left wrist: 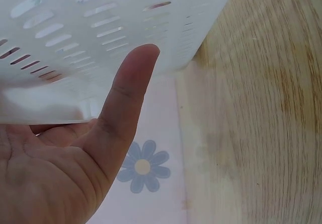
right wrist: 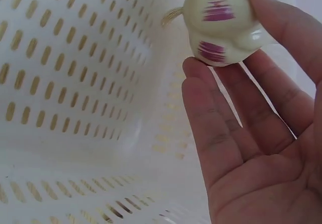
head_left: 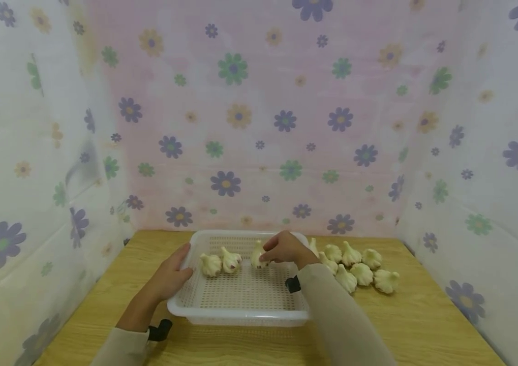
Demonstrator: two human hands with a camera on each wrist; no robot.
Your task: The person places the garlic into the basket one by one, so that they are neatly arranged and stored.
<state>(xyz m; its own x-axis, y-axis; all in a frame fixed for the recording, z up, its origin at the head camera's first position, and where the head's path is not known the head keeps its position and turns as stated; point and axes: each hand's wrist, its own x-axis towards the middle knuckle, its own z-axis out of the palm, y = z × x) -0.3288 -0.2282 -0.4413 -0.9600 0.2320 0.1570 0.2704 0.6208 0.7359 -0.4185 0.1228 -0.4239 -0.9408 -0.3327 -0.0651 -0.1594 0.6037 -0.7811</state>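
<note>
A white perforated plastic basket [head_left: 240, 317] stands on the table. At its left rim my left hand [head_left: 170, 277] holds it, the thumb [left wrist: 132, 83] lying along the slotted wall and the fingers partly hidden at the rim. Inside the basket, over its back part, my right hand [head_left: 287, 249] pinches a garlic bulb [head_left: 257, 255]. In the right wrist view this garlic bulb [right wrist: 221, 25] shows purple streaks and a tuft of roots, between thumb and fingertips. Two more garlic bulbs, one [head_left: 210, 265] beside the other [head_left: 231, 261], sit in the basket's left part.
Several garlic bulbs [head_left: 362, 273] lie in a group on the wooden table [head_left: 423, 315], just right of the basket and partly behind the right forearm. Flower-patterned cloth [head_left: 259, 101] encloses the table at the back and both sides.
</note>
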